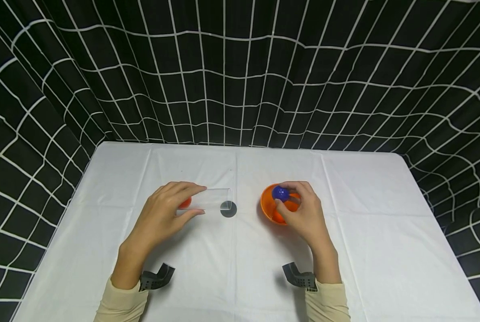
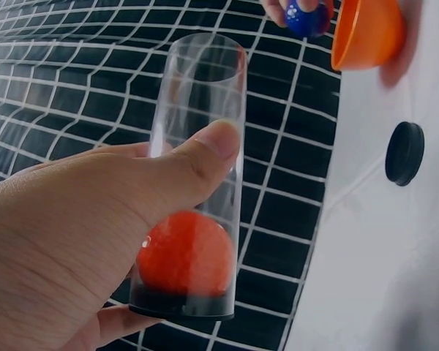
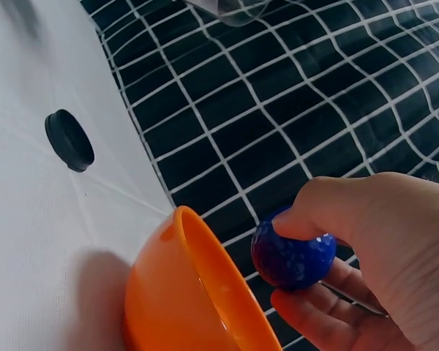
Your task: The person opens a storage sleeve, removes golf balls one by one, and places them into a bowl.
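My left hand (image 1: 165,212) grips a clear plastic tube (image 2: 205,95) with thumb and fingers around its side. An orange-red ball (image 2: 186,252) lies at the tube's bottom, above a black base (image 2: 181,303). The tube's top end looks uncapped. To the right, my right hand (image 1: 304,212) pinches a dark blue ball (image 3: 293,252) between thumb and fingertips. That ball is over an orange bowl (image 3: 175,285), level with its rim in the right wrist view. Inside the bowl, something orange (image 1: 278,217) shows, partly hidden by the hand.
A round black cap (image 1: 228,209) lies on the white tablecloth (image 1: 240,268) between the hands, just under the tube's open end in the head view. A dark curtain with a white grid (image 1: 240,80) hangs behind and beside the table. Each wrist wears a black bracket (image 1: 158,278).
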The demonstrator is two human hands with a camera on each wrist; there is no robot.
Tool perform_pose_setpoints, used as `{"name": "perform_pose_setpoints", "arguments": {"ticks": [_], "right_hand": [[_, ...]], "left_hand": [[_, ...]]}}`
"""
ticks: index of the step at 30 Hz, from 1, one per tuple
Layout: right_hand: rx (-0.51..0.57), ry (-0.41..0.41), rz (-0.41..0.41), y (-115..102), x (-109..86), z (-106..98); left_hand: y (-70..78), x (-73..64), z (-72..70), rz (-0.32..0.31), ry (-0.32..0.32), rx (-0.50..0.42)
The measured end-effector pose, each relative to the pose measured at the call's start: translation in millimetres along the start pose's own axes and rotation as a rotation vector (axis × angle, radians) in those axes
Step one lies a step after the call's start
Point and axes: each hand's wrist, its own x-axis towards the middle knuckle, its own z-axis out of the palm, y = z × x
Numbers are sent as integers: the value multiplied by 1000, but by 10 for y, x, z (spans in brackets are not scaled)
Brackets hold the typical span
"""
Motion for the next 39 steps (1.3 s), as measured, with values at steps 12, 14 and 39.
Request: {"name": "perform_pose_setpoints", "arguments": {"ticks": [12,14,39], "right_hand": [[-86,-18,-2,37,-14,-6],[-92,-28,0,47,-15,-5],[-51,-8,-58,-27,-26,16]], "left_hand": [[7,2,15,-7,-16,-1],[10,0,16,-7,-19,-2],[13,-6,42,2,-10,-24]]}}
